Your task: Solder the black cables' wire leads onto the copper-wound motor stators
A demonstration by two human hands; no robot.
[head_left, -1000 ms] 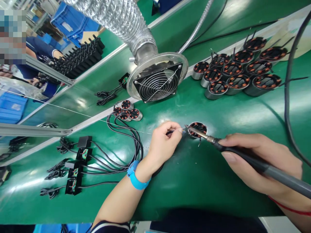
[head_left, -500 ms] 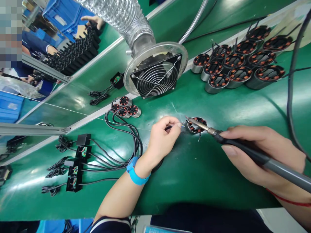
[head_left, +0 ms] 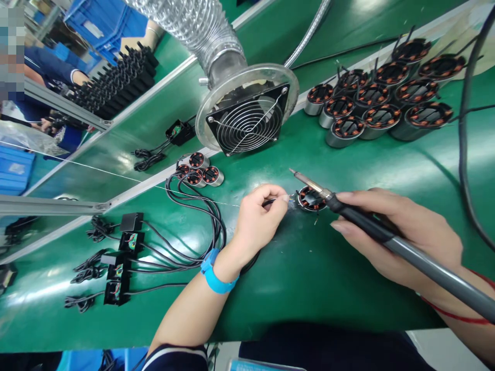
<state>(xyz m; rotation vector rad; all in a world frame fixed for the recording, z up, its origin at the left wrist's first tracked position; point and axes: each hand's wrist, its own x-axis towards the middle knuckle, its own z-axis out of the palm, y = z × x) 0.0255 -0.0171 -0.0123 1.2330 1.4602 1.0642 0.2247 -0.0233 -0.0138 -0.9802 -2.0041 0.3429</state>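
My left hand (head_left: 263, 214) is closed in a pinch on the end of a black cable (head_left: 267, 202). Thin bare wires poke out past its fingertips toward a motor stator (head_left: 300, 202) with copper windings, which rests on the green bench. A fine pale strand runs in from the left to this hand; whether the fingers grip it I cannot tell. In my right hand (head_left: 402, 232) is a soldering iron (head_left: 359, 219), held like a pen. Its tip is above and left of the stator, apart from it, and its shaft hides part of the ring.
Overhead hangs a fume extractor fan (head_left: 249, 126) on a foil duct. Several stators (head_left: 381, 118) stand at the back right, and a few cabled ones (head_left: 195, 178) at the left. Open black boxes (head_left: 116, 291) with cords lie further left. Across the divider, a person's arm (head_left: 79, 77) reaches near black parts.
The soldering iron's tip has come off the stator and moved up and slightly left, with my right hand shifting left. My left hand stays in place.
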